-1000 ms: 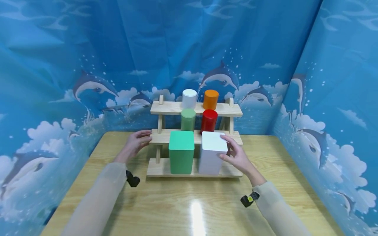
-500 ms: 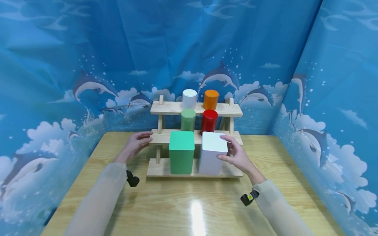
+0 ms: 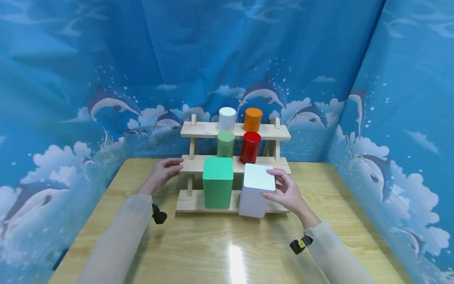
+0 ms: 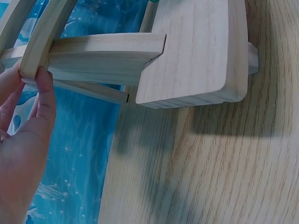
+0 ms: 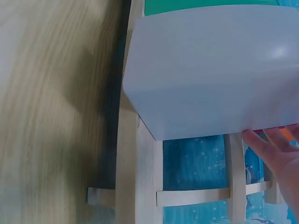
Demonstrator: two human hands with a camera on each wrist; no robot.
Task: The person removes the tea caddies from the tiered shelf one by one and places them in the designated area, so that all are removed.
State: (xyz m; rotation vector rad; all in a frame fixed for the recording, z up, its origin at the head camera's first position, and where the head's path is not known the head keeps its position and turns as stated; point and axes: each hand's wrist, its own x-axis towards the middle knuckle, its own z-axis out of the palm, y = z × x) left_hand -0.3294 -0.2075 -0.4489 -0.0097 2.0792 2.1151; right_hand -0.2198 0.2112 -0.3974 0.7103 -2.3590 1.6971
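A three-tier wooden display shelf (image 3: 196, 163) stands on the table. My left hand (image 3: 162, 175) pinches the left end of its middle board, thumb and fingers on either side of the wood in the left wrist view. At the lowest tier, my right hand (image 3: 290, 194) grips a white box (image 3: 253, 202) by its upper right side. The box leans slightly, and its bottom juts past the lowest board's front edge. Left of it a green box (image 3: 217, 194) stands upright on the same board. In the right wrist view, fingertips (image 5: 252, 139) press against the white box's side.
A light green cylinder (image 3: 226, 145) and a red cylinder (image 3: 250, 148) stand on the middle tier. Above them are a white cylinder (image 3: 227, 119) and an orange one (image 3: 252, 120). A blue dolphin-print curtain (image 3: 170, 59) hangs behind and beside the wooden table (image 3: 198, 252).
The white box has shifted toward me and tilted, with my right hand moving along with it. My left hand stays at the shelf's middle board.
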